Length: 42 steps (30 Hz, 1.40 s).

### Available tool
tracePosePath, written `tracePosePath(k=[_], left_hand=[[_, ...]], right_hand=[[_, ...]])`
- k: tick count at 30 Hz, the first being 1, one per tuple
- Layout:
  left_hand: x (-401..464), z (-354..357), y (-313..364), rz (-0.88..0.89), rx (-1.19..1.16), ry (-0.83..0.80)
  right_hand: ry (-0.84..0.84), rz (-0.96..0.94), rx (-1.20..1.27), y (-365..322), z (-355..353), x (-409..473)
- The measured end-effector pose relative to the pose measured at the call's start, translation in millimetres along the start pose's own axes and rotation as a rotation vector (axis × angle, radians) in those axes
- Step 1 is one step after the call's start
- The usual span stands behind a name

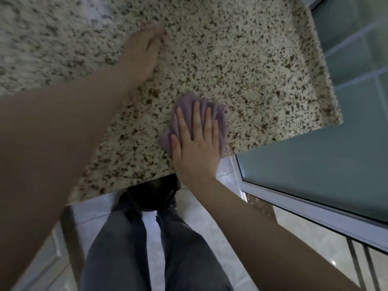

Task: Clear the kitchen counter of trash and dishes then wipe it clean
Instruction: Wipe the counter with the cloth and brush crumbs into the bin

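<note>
A speckled granite counter (252,59) fills the upper part of the view. A bunched purple cloth (212,111) lies on it near the front edge. My right hand (195,143) presses flat on the cloth with straight, spread fingers. Farther back, my left hand (144,49) rests on the bare counter with its fingers pointing away; it holds nothing. No trash or dishes show on the visible stretch of counter.
The counter ends at a corner on the right (336,120), beside a frosted glass panel in a white frame (315,164). Below the front edge are my legs in grey jeans (151,248) and a pale tiled floor (210,217).
</note>
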State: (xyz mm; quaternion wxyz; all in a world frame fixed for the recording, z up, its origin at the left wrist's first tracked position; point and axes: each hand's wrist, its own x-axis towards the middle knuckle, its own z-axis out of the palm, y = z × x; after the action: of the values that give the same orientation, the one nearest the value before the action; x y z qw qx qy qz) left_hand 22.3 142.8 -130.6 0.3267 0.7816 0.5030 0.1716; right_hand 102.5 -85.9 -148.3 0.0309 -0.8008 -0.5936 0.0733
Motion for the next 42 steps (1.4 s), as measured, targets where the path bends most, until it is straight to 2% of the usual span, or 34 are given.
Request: tracePosePath(k=[2, 6, 9, 16, 21, 26, 29, 36, 42], left_hand=[[-21.8, -30.2, -18.4, -0.039, -0.004, -0.046], [-84.6, -79.3, -78.8, -0.031, 0.240, 0.008], [-129.1, -102.9, -122.4, -0.140, 0.370, 0.052], [-165.8, -128.3, -161.0, -0.234, 0.498, 0.146], [-158.7, -126.3, -166.0, -0.284, 0.499, 0.199], [-159.9, -123.1, -167.8, -0.283, 0.574, 0.200], [-162.0, -122.6, -169.1, -0.272, 0.589, 0.205], [-161.3, -121.2, -177.9, -0.275, 0.547, 0.219], [-159.8, -123.2, -176.8, -0.285, 0.520, 0.211]], right_hand=[[-0.011, -0.051, 0.039, -23.5, 2.8, -8.8], [-0.030, -0.181, 0.118, -76.5, 11.1, -19.2], [-0.066, -0.312, 0.155, -115.6, 20.3, -18.6], [-0.077, -0.456, 0.174, -174.0, 33.1, -11.7], [-0.053, -0.437, 0.199, -162.9, 25.6, -7.0], [0.003, -0.163, 0.111, -103.5, 17.5, 21.1], [0.014, -0.109, 0.051, -95.7, 18.5, 50.0], [0.024, -0.148, 0.061, -151.1, 19.0, 125.8], [-0.037, -0.443, 0.081, -183.5, 20.8, 74.7]])
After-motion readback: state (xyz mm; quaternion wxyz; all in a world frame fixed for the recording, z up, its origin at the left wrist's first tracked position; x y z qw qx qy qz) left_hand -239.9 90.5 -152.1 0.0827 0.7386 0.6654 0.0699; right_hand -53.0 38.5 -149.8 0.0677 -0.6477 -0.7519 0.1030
